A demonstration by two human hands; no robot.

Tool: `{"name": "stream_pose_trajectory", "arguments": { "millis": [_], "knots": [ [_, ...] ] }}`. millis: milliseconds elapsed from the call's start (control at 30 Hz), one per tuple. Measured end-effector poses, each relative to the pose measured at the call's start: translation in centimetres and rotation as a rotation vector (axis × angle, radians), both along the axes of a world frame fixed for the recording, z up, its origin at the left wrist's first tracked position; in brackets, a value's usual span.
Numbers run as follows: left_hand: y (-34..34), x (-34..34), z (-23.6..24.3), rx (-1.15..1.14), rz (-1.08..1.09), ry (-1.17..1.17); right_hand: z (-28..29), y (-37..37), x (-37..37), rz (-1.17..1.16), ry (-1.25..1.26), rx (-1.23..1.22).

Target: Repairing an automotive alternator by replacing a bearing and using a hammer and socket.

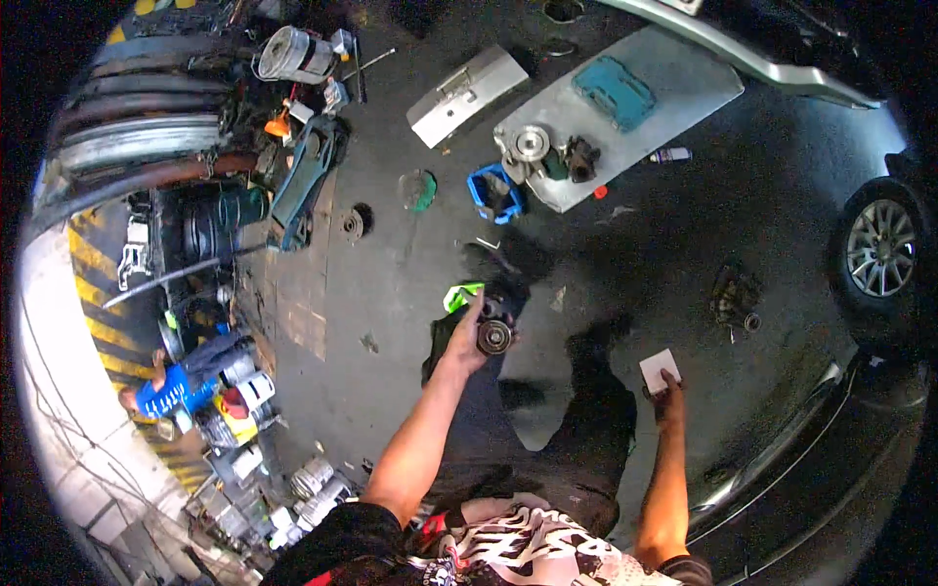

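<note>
My left hand (467, 344) is closed round a dark, round metal part (494, 337) with concentric rings, held above my dark-trousered legs. A bright green item (455, 296) shows just behind that hand; I cannot tell whether it is held. Off to the right, my right hand (668, 389) grips a pale square box or card (657, 367), thumb on its face. On the floor beyond it lies a greasy hub-like metal part (738, 298).
A metal sheet (689, 93) bears a teal case and parts, beside a blue container (495, 189) and silver toolbox (469, 98). A car wheel (878, 250) is at right. A person in blue (166, 391) is among clutter at left, near stacked pipes (137, 146).
</note>
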State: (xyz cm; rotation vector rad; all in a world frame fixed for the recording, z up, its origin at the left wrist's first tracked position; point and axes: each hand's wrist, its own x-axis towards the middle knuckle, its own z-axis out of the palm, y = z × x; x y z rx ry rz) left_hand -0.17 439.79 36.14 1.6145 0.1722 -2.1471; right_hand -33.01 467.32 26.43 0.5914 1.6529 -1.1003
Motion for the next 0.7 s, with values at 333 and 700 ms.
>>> {"name": "stream_pose_trajectory", "arguments": {
  "millis": [333, 700],
  "knots": [
    [-20.9, 14.9, 3.8, -0.242, 0.173, 0.452, 4.8, -15.9, 12.0, 0.038, 0.128, -0.035],
    [-44.4, 31.9, 3.2, -0.354, -0.143, 0.296, 5.9, -41.5, 38.3, -0.132, -0.081, -0.221]
  ]
}}
